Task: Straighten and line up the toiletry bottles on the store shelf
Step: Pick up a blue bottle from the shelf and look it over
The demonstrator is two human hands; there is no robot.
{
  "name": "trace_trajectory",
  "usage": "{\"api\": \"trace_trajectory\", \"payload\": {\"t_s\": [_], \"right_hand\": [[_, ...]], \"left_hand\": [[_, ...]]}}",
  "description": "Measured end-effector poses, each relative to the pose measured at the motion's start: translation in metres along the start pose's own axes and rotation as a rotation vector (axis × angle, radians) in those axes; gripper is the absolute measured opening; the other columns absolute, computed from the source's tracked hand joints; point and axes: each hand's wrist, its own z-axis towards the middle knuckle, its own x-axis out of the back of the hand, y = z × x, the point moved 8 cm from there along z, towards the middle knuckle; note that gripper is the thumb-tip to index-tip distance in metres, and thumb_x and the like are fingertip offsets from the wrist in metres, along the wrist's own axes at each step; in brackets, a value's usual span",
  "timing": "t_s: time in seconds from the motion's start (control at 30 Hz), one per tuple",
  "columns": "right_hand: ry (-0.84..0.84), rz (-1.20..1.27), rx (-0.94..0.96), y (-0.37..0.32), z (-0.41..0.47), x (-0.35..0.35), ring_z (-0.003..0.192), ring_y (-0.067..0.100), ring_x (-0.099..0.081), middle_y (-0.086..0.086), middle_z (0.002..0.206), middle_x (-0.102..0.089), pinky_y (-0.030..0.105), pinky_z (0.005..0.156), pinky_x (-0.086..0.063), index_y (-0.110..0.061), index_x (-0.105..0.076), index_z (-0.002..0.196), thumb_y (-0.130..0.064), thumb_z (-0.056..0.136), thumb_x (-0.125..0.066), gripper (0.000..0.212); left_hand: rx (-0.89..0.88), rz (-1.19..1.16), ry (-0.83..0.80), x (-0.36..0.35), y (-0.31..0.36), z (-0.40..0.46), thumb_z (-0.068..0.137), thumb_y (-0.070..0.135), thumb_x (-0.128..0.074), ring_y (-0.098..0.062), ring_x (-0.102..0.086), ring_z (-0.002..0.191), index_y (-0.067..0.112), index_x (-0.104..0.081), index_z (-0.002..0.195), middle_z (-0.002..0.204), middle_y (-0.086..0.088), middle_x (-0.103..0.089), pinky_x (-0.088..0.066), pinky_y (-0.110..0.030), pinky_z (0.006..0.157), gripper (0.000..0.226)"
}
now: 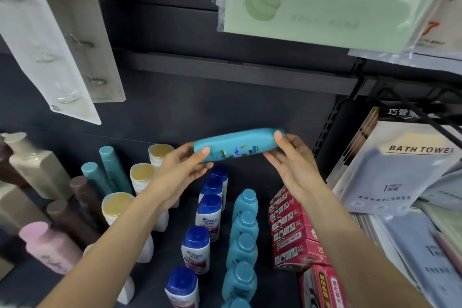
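I hold a turquoise bottle (pixel 237 144) on its side in the air above the dark shelf (pixel 172 240). My left hand (pixel 180 170) grips its left end, thumb on the front. My right hand (pixel 292 160) holds its right end between thumb and fingers. Below stand rows running front to back: turquoise bottles (pixel 243 245), white bottles with blue caps (pixel 203 227), white bottles with gold caps (pixel 142 177), and teal (pixel 110 172), brown (pixel 80 197) and pink (pixel 47 242) bottles further left.
Red boxes (pixel 292 230) stand right of the turquoise row. Packaged bath towels (pixel 400 172) fill a wire rack on the right. A green packet (pixel 315 0) hangs above, and hook packs (pixel 62 40) hang at upper left. Beige bottles (pixel 27 165) stand far left.
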Motion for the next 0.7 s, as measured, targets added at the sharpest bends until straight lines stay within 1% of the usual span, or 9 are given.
{"api": "trace_trajectory", "payload": {"t_s": [0.1, 0.2, 0.3, 0.4, 0.47, 0.5, 0.57, 0.63, 0.7], "right_hand": [[0.064, -0.098, 0.029, -0.006, 0.002, 0.004, 0.103, 0.021, -0.067, 0.011, 0.111, -0.065, 0.031, 0.084, -0.057, -0.007, -0.050, 0.096, -0.021, 0.087, -0.062, 0.020], [0.044, -0.210, 0.047, -0.011, 0.001, 0.003, 0.105, 0.021, -0.066, 0.011, 0.112, -0.065, 0.032, 0.083, -0.057, -0.008, -0.057, 0.099, -0.021, 0.088, -0.062, 0.018], [0.045, -0.243, 0.052, -0.012, 0.000, 0.004, 0.105, 0.021, -0.065, 0.009, 0.110, -0.067, 0.031, 0.082, -0.058, -0.009, -0.061, 0.102, -0.017, 0.088, -0.062, 0.017], [0.106, -0.322, 0.097, -0.021, 0.001, 0.006, 0.100, 0.018, -0.066, 0.006, 0.103, -0.068, 0.028, 0.077, -0.058, -0.011, -0.063, 0.100, -0.018, 0.087, -0.064, 0.015], [0.134, -0.444, 0.151, -0.032, 0.002, 0.005, 0.095, 0.012, -0.066, 0.002, 0.099, -0.068, 0.025, 0.074, -0.058, -0.016, -0.064, 0.096, -0.019, 0.086, -0.067, 0.011], [0.133, -0.505, 0.182, -0.037, 0.002, 0.004, 0.090, 0.008, -0.066, -0.002, 0.095, -0.068, 0.023, 0.072, -0.058, -0.021, -0.064, 0.092, -0.018, 0.085, -0.067, 0.008], [0.121, -0.653, 0.260, -0.045, 0.003, -0.001, 0.081, 0.003, -0.064, -0.009, 0.087, -0.065, 0.021, 0.070, -0.057, -0.028, -0.062, 0.086, -0.018, 0.083, -0.070, 0.013], [0.110, -0.815, 0.336, -0.050, 0.005, -0.005, 0.078, 0.003, -0.062, -0.012, 0.083, -0.064, 0.018, 0.070, -0.054, -0.028, -0.061, 0.088, -0.019, 0.081, -0.072, 0.016], [0.090, -0.962, 0.395, -0.049, 0.008, -0.007, 0.079, 0.004, -0.061, -0.009, 0.086, -0.065, 0.016, 0.071, -0.050, -0.024, -0.062, 0.094, -0.020, 0.080, -0.073, 0.018]], "left_hand": [[0.012, 0.150, 0.023, 0.001, 0.001, 0.002, 0.086, 0.029, -0.061, -0.010, -0.066, 0.075, 0.022, -0.063, 0.105, 0.094, 0.003, -0.070, -0.048, -0.019, 0.062, 0.020], [0.032, 0.250, 0.054, 0.001, 0.002, 0.005, 0.087, 0.039, -0.058, -0.010, -0.063, 0.067, 0.024, -0.063, 0.104, 0.092, 0.004, -0.070, -0.044, -0.019, 0.055, 0.023], [0.052, 0.339, 0.063, 0.001, 0.001, 0.009, 0.089, 0.045, -0.054, -0.009, -0.062, 0.063, 0.028, -0.062, 0.099, 0.091, 0.003, -0.071, -0.040, -0.017, 0.051, 0.021], [0.062, 0.492, 0.011, -0.003, -0.006, 0.016, 0.090, 0.043, -0.054, -0.005, -0.062, 0.059, 0.026, -0.062, 0.094, 0.086, 0.001, -0.072, -0.042, -0.015, 0.050, 0.019], [0.039, 0.614, -0.027, -0.006, -0.013, 0.023, 0.090, 0.036, -0.058, -0.005, -0.062, 0.060, 0.019, -0.063, 0.100, 0.087, 0.000, -0.070, -0.043, -0.012, 0.049, 0.020], [0.010, 0.693, -0.035, -0.006, -0.015, 0.027, 0.090, 0.032, -0.060, -0.006, -0.063, 0.064, 0.017, -0.063, 0.104, 0.088, -0.001, -0.070, -0.043, -0.011, 0.051, 0.021], [-0.073, 0.906, -0.046, -0.007, -0.019, 0.033, 0.089, 0.028, -0.062, -0.010, -0.065, 0.079, 0.016, -0.063, 0.111, 0.096, -0.003, -0.070, -0.046, -0.015, 0.065, 0.025], [-0.136, 1.107, -0.053, -0.009, -0.023, 0.036, 0.089, 0.026, -0.061, -0.012, -0.063, 0.095, 0.016, -0.061, 0.116, 0.106, -0.003, -0.068, -0.048, -0.022, 0.080, 0.029], [-0.201, 1.276, -0.050, -0.014, -0.025, 0.036, 0.091, 0.027, -0.059, -0.015, -0.059, 0.104, 0.019, -0.058, 0.122, 0.115, -0.003, -0.063, -0.049, -0.029, 0.088, 0.032]]}}
